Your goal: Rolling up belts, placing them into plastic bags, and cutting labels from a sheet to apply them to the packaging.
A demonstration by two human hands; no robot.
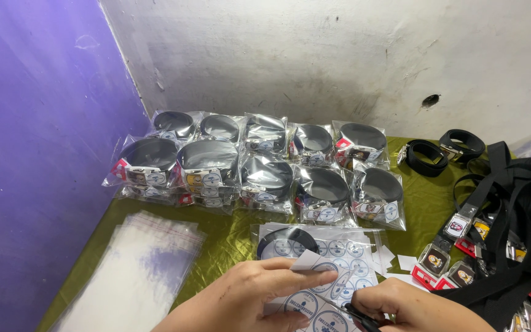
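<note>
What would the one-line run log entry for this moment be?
left hand: holds sticker sheet | right hand: grips dark tool | bagged belts: stacked behind | empty clear bags: left

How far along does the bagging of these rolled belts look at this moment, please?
Done: about a dozen bagged belts sit in rows by the wall. In hand: the left hand holds a sticker sheet, the right hand grips a dark tool over it, and one bagged belt lies just behind. Left: loose belts, two rolled belts and empty bags.
</note>
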